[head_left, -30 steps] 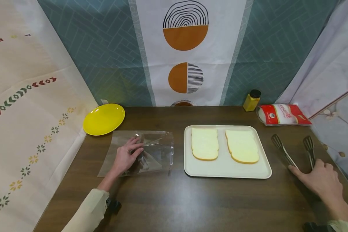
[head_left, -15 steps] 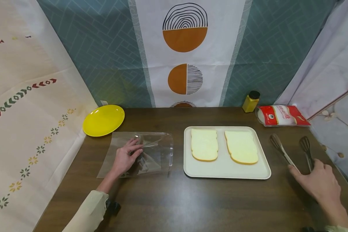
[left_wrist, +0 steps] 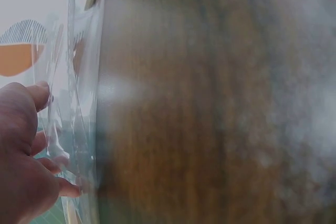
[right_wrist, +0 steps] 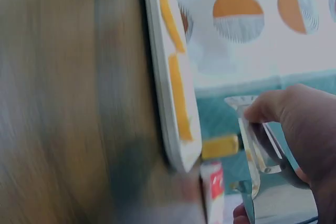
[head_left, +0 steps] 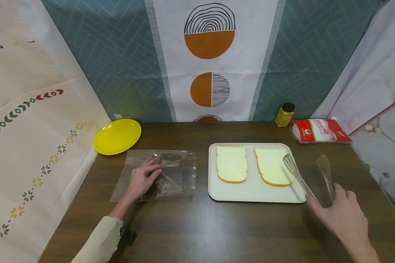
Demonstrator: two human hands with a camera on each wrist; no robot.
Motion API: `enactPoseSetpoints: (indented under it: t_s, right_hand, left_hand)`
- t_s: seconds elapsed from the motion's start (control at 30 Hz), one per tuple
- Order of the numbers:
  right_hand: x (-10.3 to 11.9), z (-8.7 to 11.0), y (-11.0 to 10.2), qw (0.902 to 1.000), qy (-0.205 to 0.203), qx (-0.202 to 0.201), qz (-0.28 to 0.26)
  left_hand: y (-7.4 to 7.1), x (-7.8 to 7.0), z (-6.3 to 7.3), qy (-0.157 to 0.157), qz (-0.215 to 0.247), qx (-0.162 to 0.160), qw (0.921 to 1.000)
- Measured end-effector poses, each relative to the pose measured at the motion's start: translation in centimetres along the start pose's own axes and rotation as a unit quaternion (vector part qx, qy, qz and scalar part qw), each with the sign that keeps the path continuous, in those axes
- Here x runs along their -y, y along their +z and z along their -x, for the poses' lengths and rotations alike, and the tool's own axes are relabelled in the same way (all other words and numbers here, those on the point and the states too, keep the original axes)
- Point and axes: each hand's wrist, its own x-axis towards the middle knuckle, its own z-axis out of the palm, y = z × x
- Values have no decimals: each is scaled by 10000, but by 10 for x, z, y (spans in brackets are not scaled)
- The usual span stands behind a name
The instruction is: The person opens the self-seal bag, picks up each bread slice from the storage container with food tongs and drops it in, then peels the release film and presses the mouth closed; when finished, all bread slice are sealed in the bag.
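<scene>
Clamps the nearer right hand's (head_left: 345,215) fingers on tongs (head_left: 325,168) angled from the tray's (head_left: 250,194) right toward the closest bread slice (head_left: 269,166), resting relaxed left hand (head_left: 143,179) fingers on the plastic bag (head_left: 172,179).

Readable text: none | far right: red-and-white packet (head_left: 322,130) bears a line of characters, too small to read | packet's left part: small round emblem (head_left: 307,132), details unclear
</scene>
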Motion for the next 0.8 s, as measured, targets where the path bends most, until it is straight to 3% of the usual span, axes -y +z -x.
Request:
enactPoseSetpoints:
  t_s: [0.33, 0.8]
  right_hand:
    - [25, 28, 13, 9988, -365, -336, -54]
    - [43, 37, 31, 9979, -469, -447, 23]
  left_hand:
    - [1, -1, -1, 88, -44, -22, 9999]
    - [2, -2, 0, 59, -50, -10, 10000]
